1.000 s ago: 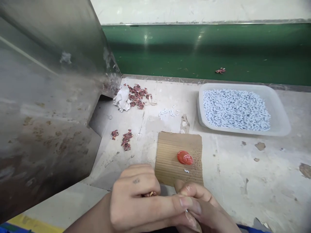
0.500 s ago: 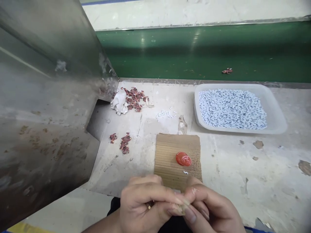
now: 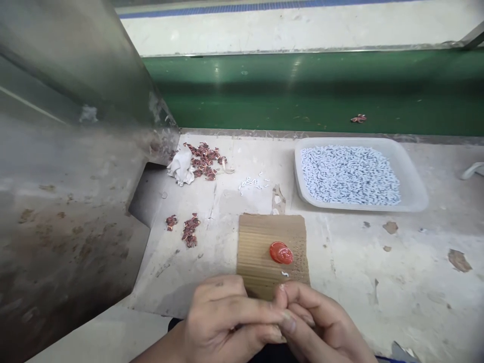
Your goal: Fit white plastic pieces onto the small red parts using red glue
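My left hand (image 3: 230,322) and my right hand (image 3: 317,317) meet at the fingertips, low in the view and just in front of a brown cardboard piece (image 3: 253,247). Both are closed in a pinch. Whatever lies between the fingertips is hidden or too small to name. On the cardboard, a red glossy round blob (image 3: 281,253) sits beyond my right fingers. One small white curved piece (image 3: 285,274) lies between that blob and my hands.
A translucent plastic tub (image 3: 414,196) full of small pale-blue pieces stands at the right. Reddish-brown clusters (image 3: 206,159) lie by a crumpled white wad (image 3: 181,166). Loose white pieces (image 3: 253,183) are scattered nearby. A metal panel (image 3: 75,176) rises at left; a green belt (image 3: 264,96) runs behind.
The view has tilted up slightly and shifted, so the tub and cardboard sit a little lower and further left. My fingertips stay together, with the right index finger shifted slightly leftward.
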